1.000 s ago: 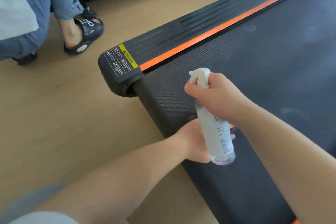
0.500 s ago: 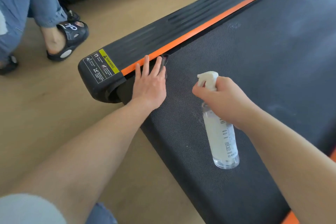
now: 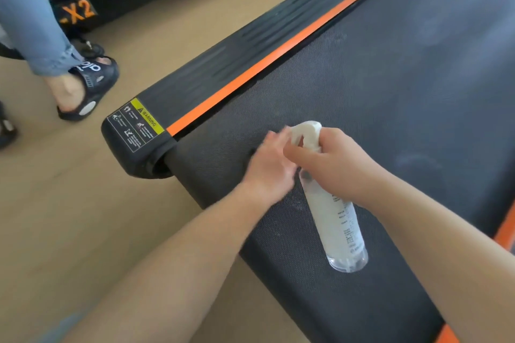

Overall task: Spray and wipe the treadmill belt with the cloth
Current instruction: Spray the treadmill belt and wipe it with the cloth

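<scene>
My left hand [image 3: 269, 168] is sliding back from the orange strip [image 3: 250, 75], fingers flat on the belt [image 3: 390, 92], just beside my right hand [image 3: 337, 164], which is wrapping round the spray bottle [image 3: 338, 220]. I think it is wiping; the cloth is hidden.

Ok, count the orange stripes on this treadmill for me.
2. One orange stripe runs along the left side rail beside the belt. The second stripe shows at the right edge, partly hidden by the right forearm.
</scene>
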